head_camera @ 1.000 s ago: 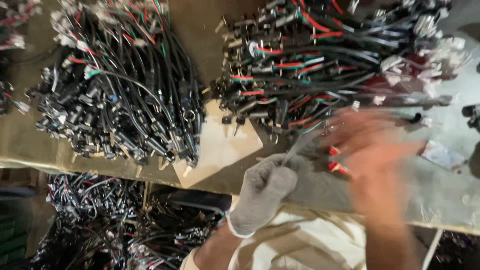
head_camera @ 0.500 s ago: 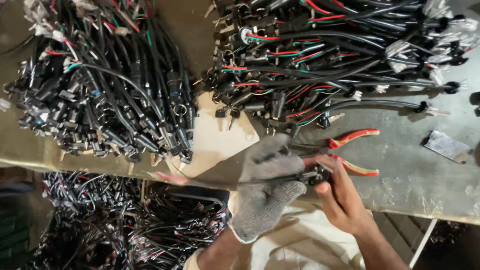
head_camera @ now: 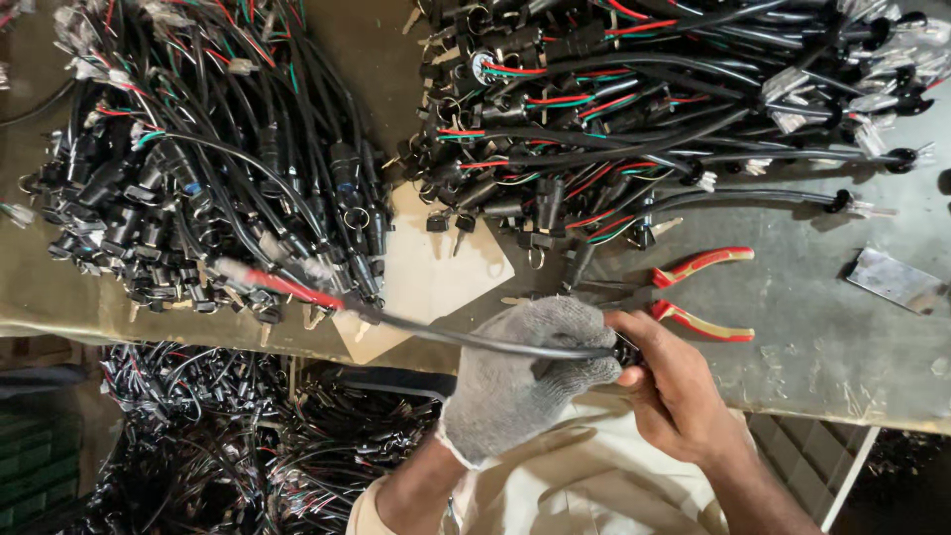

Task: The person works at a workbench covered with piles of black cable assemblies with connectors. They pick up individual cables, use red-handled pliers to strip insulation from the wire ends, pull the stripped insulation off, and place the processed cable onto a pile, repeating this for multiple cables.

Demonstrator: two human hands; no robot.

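Left hand, gloved in grey knit, is clenched on a black cable at the bench edge — the bare right hand pinches the cable's end, and that end is hidden between the two. Just beyond the hands lie red-handled pliers, with bare bench around them. Farther off, two wire harness heaps run out of view — tangled.

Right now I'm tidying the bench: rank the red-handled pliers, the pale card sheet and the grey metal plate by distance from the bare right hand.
1. Red-handled pliers, just above the right hand.
2. Pale card sheet, to the left.
3. Grey metal plate, far right.
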